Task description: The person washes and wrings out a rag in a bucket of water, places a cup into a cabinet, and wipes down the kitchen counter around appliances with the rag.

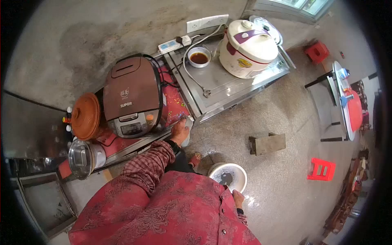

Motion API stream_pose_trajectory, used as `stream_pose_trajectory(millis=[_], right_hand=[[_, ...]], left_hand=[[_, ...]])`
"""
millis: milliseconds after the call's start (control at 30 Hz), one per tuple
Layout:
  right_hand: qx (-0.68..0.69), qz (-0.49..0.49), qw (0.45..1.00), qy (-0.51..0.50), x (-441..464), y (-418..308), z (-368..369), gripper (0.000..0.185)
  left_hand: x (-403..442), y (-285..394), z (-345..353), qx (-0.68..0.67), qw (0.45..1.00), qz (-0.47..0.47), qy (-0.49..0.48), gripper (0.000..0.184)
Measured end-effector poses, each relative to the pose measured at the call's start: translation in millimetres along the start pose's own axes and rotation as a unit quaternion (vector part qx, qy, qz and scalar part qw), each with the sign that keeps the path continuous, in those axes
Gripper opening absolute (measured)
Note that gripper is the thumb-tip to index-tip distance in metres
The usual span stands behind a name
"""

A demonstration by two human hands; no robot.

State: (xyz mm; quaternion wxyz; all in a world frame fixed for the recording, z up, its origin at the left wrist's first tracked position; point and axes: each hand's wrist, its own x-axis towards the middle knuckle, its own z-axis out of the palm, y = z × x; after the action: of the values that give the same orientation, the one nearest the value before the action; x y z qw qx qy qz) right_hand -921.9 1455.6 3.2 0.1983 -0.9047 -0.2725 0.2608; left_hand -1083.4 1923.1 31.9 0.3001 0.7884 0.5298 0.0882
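Note:
My left hand point(179, 132) is at the front corner of the red-covered counter, closed on what looks like a pale grey cloth point(187, 136). Low by my side, my right hand point(238, 199) grips the rim of a white basin point(243, 176). Inside that basin is a dark patch, whose nature I cannot make out. Just beyond my left hand stands a brown rice cooker point(131, 87), lid down. Part of my left fingers is hidden.
A white rice cooker point(249, 51) and a bowl of brown liquid point(199, 57) stand on a metal-topped table point(228, 92). A loose plug point(206, 93) lies there. On the floor are a small wooden stool point(267, 144) and a red stool point(321, 169).

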Motion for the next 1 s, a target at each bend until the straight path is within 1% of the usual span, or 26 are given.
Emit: stream_pose_trajectory(millis=[33, 100, 133, 167, 200, 233, 267, 300, 367, 400, 433, 500, 533, 600, 633, 667, 700, 733, 800, 833, 867, 900, 933, 967, 1000], right_hand=[[-0.001, -0.003, 1.0, -0.006, 4, 6, 3, 0.025], [0.02, -0.004, 1.0, 0.017, 9, 13, 10, 0.021], [0.018, -0.004, 1.0, 0.012, 10, -4, 1, 0.021], [0.135, 0.103, 0.985, -0.01, 12, -45, -20, 0.02], [0.249, 0.208, 0.945, -0.031, 13, -72, -32, 0.02], [0.247, 0.209, 0.946, -0.031, 15, -71, -30, 0.02], [0.275, 0.206, 0.939, -0.022, 17, -71, -27, 0.021], [0.302, 0.203, 0.931, -0.012, 17, -75, -27, 0.023], [0.314, 0.21, 0.926, -0.01, 17, -82, -30, 0.022], [0.331, 0.213, 0.919, -0.006, 17, -87, -32, 0.021], [0.329, 0.214, 0.92, -0.006, 14, -92, -34, 0.021], [0.312, 0.235, 0.921, 0.008, 9, -99, -36, 0.02], [0.31, 0.238, 0.92, 0.008, 8, -96, -35, 0.02], [0.222, 0.239, 0.945, -0.021, 4, -85, -34, 0.016], [0.22, 0.241, 0.945, -0.023, -1, -54, -21, 0.016], [0.146, 0.136, 0.98, -0.007, -5, -3, 3, 0.017], [0.108, 0.081, 0.991, -0.002, -5, 1, 5, 0.018], [0.069, 0.026, 0.997, 0.007, -6, 5, 7, 0.02], [0.058, 0.027, 0.998, -0.023, -5, 10, 7, 0.024], [0.054, 0.027, 0.998, -0.033, -4, 18, 10, 0.026], [0.079, 0.047, 0.995, -0.026, 4, 23, 18, 0.026], [0.092, 0.056, 0.994, -0.023, 9, 24, 22, 0.026], [0.106, 0.064, 0.992, -0.02, 14, 25, 25, 0.026], [0.142, 0.029, 0.99, 0.0, 21, 20, 23, 0.022], [0.161, 0.012, 0.987, 0.011, 27, 4, 18, 0.021]], left_hand=[[0, -1, 1, 0.001, 1.0, -0.007, 0.001, 0.03], [1, -4, 4, -0.085, 0.986, -0.081, 0.117, 0.032], [9, -9, 8, -0.11, 0.983, -0.087, 0.119, 0.035], [16, -9, 9, -0.109, 0.983, -0.091, 0.119, 0.035], [25, -7, 10, -0.109, 0.983, -0.068, 0.131, 0.035], [31, 2, 5, -0.11, 0.983, -0.046, 0.142, 0.035], [35, 13, 1, -0.083, 0.985, -0.05, 0.144, 0.032], [40, 15, 4, -0.084, 0.985, -0.053, 0.142, 0.032], [49, 17, 10, -0.039, 0.98, 0.022, 0.196, 0.028], [48, 31, -4, -0.022, 0.987, -0.009, 0.157, 0.025], [52, 28, 0, -0.023, 0.987, -0.011, 0.156, 0.025], [57, 22, 6, 0.022, 0.992, 0.032, 0.124, 0.018], [56, 21, 7, 0.022, 0.992, 0.031, 0.121, 0.018], [54, 23, 8, 0.06, 0.99, 0.037, 0.122, 0.015], [50, 24, 6, 0.06, 0.99, 0.034, 0.12, 0.015], [46, 25, 4, 0.068, 0.992, 0.036, 0.098, 0.014], [41, 24, 4, 0.077, 0.993, 0.038, 0.077, 0.013], [36, 21, 4, 0.076, 0.993, 0.035, 0.078, 0.013], [23, 17, 2, 0.067, 0.994, 0.075, 0.052, 0.016], [13, 18, -2, 0.067, 0.994, 0.074, 0.053, 0.016], [1, 19, -6, 0.089, 0.991, 0.081, -0.054, 0.019], [-11, 19, -9, 0.111, 0.977, 0.087, -0.16, 0.021], [-27, 10, -2, 0.111, 0.977, 0.087, -0.157, 0.021], [-44, -4, 14, 0.032, 0.992, 0.095, -0.07, 0.024], [-49, -12, 22, -0.046, 0.993, 0.105, 0.017, 0.027]])
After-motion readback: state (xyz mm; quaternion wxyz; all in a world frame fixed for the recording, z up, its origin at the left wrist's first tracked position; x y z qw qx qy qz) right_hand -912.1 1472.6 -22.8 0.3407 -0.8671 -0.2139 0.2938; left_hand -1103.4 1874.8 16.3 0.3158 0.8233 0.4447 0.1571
